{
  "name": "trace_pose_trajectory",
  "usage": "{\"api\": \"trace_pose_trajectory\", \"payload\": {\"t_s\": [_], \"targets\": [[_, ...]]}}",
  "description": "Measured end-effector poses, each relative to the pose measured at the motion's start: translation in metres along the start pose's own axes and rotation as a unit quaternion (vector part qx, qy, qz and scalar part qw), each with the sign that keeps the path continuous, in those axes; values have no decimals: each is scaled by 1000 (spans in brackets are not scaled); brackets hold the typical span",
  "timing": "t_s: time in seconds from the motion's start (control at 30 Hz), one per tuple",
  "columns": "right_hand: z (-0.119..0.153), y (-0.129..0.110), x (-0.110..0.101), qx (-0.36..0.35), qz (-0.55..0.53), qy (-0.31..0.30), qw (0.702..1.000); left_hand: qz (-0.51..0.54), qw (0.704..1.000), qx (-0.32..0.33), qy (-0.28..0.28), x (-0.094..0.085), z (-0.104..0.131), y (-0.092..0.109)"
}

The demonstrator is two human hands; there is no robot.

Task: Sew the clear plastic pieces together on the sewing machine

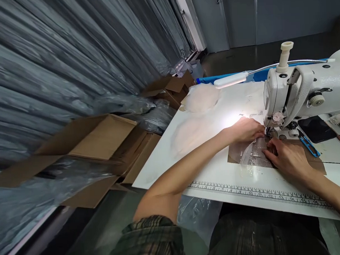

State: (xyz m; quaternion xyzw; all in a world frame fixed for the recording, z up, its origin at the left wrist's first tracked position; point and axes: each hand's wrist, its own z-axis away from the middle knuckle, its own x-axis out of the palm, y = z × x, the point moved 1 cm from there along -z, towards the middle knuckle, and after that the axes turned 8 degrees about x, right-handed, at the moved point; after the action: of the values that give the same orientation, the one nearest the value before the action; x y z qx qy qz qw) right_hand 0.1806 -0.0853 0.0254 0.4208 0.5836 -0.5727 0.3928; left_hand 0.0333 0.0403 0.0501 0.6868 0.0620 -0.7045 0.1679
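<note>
A piece of sheer whitish fabric point(250, 152) is positioned on the bench point(160, 172), at the left end of a white sewing machine point(324, 85), with its far part placed beside the needle area. The left hand point(246, 130) is laid over the far-left part of the fabric, palm down, fingers bent and directed right; whether anything is pinched cannot be told. The right hand point(290, 156) is placed on the near-right side, partly curled, with the thumb extended to the fabric's right edge; whether the fabric is gripped or only pressed cannot be told. A brown flat surface point(316, 167) is seen beneath the fabric and right hand.

Blue snips point(309, 145) and a black flat object point(316, 129) are noted to the right, beyond the right hand. Two pale round pieces point(202, 98) are laid on the left part of the bench, one farther than the other. The far area is lit by a lamp point(231, 80). A ruler scale point(258, 195) is marked along the near edge. An open cardboard box point(103, 141) is observed left of the bench.
</note>
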Motion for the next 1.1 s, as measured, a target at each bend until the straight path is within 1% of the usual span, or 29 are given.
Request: {"api": "trace_pose_trajectory", "payload": {"t_s": [0.03, 0.1, 0.17, 0.2, 0.23, 0.27, 0.3, 0.33, 0.37, 0.4, 0.43, 0.47, 0.53, 0.57, 0.67, 0.73, 0.77, 0.83, 0.93, 1.0, 1.1], "targets": [[1, 2, 2, -20, 20, 26, 999, -1, 1000, 2, -2, 3, -6, -3], [1, 8, 5, -57, 37, 50, 996, -13, 1000, -5, 15, 6, -11, -8], [1, 13, 7, -78, 33, 43, 996, -52, 997, -20, 58, 8, -7, -11], [0, 16, 8, -85, 26, 34, 996, -71, 993, -19, 87, 8, -2, -10], [-1, 18, 8, -91, 16, 24, 995, -82, 990, -4, 115, 9, 5, -7], [-3, 20, 8, -96, 6, 19, 995, -83, 986, 27, 139, 10, 13, -3], [-4, 22, 8, -101, -5, 15, 995, -74, 982, 74, 154, 11, 22, 4], [-5, 24, 7, -105, -14, 12, 994, -53, 977, 138, 155, 13, 31, 11], [-6, 25, 7, -109, -20, 9, 994, -41, 970, 194, 142, 16, 39, 18], [-7, 27, 7, -112, -23, 5, 993, -42, 962, 237, 132, 20, 46, 25], [-7, 28, 7, -115, -19, 2, 993, -58, 956, 260, 126, 24, 51, 30], [-8, 29, 8, -118, -11, -1, 993, -79, 951, 271, 129, 29, 54, 33], [-8, 30, 9, -122, 10, -6, 992, -120, 943, 267, 156, 38, 54, 35], [-8, 30, 10, -123, 18, -6, 992, -134, 939, 258, 182, 42, 53, 34], [-8, 31, 10, -130, 14, -7, 991, -140, 932, 204, 266, 51, 46, 30], [-9, 31, 6, -135, -19, -10, 991, -123, 933, 168, 295, 53, 44, 30], [-9, 32, 3, -137, -46, -14, 989, -113, 936, 154, 296, 53, 44, 30], [-8, 34, -2, -134, -107, -19, 985, -96, 946, 136, 279, 54, 46, 33], [0, 35, -7, -133, -169, -5, 977, -68, 957, 104, 262, 53, 49, 37], [8, 34, -5, -151, -165, 0, 975, -44, 957, 90, 272, 53, 50, 38], [20, 29, 1, -183, -84, -10, 980, -30, 950, 88, 299, 52, 50, 40]]}}
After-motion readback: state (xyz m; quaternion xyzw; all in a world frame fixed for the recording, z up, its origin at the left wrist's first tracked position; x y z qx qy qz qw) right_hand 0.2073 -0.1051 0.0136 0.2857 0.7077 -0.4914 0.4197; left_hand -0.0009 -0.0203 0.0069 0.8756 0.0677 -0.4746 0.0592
